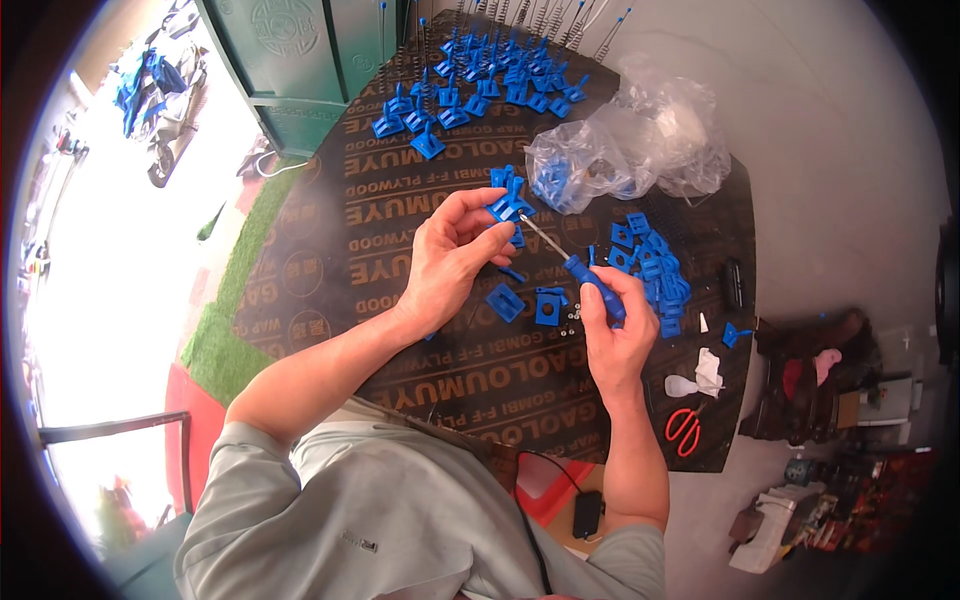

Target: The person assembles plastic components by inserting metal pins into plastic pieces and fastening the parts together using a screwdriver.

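Above the dark desk, the left hand is raised, fingers pinching a blue plastic bracket. The right hand grips a blue-handled screwdriver, its tip angled up-left into the bracket.

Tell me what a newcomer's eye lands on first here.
First, the two hands at the centre of the dark plywood board: the left hand pinches a small blue plastic part while the right hand drives a blue-handled screwdriver into it. Next come the rows of finished blue parts at the far edge, and the crumpled clear plastic bags to the right.
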Motion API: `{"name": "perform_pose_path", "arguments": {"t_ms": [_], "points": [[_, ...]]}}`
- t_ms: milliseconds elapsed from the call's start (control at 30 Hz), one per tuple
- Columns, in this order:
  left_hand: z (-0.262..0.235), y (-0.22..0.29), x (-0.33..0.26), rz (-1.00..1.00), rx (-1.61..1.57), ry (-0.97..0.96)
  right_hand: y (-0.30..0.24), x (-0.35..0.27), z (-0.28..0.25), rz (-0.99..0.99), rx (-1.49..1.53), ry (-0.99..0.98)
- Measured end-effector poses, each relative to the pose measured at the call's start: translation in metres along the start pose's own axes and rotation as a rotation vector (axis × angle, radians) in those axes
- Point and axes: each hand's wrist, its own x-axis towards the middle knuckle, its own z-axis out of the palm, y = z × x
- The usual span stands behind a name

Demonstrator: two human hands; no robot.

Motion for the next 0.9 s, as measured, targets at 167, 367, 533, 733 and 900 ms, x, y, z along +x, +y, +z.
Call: {"name": "perform_pose_path", "arguments": {"t_ms": [167, 367, 533, 733, 900], "points": [[-0.0007, -0.0022, -0.0015, 0.038, 0.019, -0.016, 0.0020, -0.0006, 0.0004, 0.009, 0.011, 0.017], [0.0004, -0.0009, -0.0029, 0.045, 0.022, -0.012, -0.0004, 0.0007, 0.0008, -0.069, -0.028, 0.036], [0.0018, 0.0009, -0.0028, 0.046, 0.026, -0.001, -0.0001, -0.0001, 0.0001, -0.074, -0.030, 0.042], [0.0008, 0.0000, -0.0030, 0.039, 0.039, -0.010, 0.0019, -0.0008, 0.0007, -0.099, -0.034, 0.045], [0.0017, 0.0005, -0.0032, 0.041, 0.041, -0.004, 0.0041, 0.0019, 0.0023, -0.215, -0.084, 0.074]]}}
